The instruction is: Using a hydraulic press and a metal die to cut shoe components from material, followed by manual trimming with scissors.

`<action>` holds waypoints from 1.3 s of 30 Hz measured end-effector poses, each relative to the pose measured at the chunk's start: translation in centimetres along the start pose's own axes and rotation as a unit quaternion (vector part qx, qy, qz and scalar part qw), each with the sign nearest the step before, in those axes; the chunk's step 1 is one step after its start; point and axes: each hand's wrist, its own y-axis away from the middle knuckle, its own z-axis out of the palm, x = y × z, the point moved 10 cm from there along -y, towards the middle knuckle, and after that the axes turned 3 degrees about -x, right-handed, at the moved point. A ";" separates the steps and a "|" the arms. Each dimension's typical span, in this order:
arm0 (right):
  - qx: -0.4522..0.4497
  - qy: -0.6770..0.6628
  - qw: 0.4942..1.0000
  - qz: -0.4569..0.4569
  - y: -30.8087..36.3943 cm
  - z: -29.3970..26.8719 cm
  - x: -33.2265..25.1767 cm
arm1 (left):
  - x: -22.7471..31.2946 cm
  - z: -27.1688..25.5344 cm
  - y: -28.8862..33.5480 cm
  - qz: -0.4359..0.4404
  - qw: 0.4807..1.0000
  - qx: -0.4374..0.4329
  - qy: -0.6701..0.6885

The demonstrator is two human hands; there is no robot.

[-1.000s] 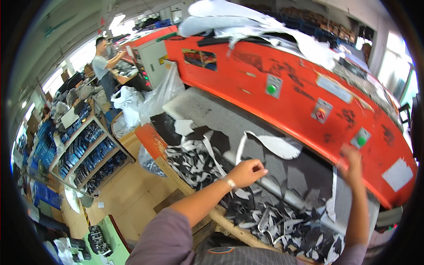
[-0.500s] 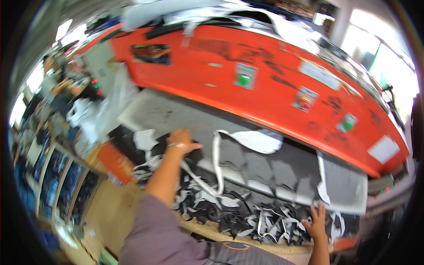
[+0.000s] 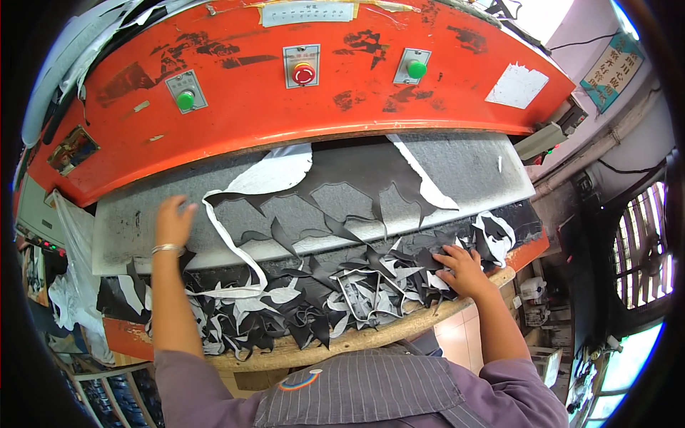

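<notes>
My left hand [image 3: 173,222] is over the left part of the grey cutting board [image 3: 471,160], fingers apart, nothing seen in it. A bracelet circles that wrist. At the board's right front, my right hand [image 3: 462,269] lies with spread fingers against the heap of black and white offcuts [image 3: 307,310]. Between the hands, a dark sheet of material [image 3: 342,171] with cut-out shapes along its near edge lies on the board, its far part going under the red machine. White backing [image 3: 267,171] shows at its left, and a narrow white strip [image 3: 232,246] trails down into the offcuts.
The red machine front [image 3: 235,100] spans the far side, with two green buttons [image 3: 185,100] and a red button [image 3: 304,73]. A worn wooden edge [image 3: 385,330] borders the offcuts nearest me. Clear plastic bags [image 3: 75,285] hang at the left.
The view has swung to the right and nearer the board. My left hand has left the dark scraps at the board's left end. My right hand now touches the offcuts.
</notes>
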 end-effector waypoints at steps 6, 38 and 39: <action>0.033 -0.012 0.993 -0.112 -0.6 -4.3 -8.3 | 13.3 9.2 -0.5 0.104 0.984 -0.137 -0.051; -0.055 -0.272 0.929 -0.245 -4.6 -2.8 -14.6 | 19.4 10.9 9.4 0.196 0.972 -0.006 0.132; 0.015 -0.250 0.931 -0.265 -5.9 -3.3 -15.1 | 19.5 11.4 9.7 0.202 0.977 0.009 0.073</action>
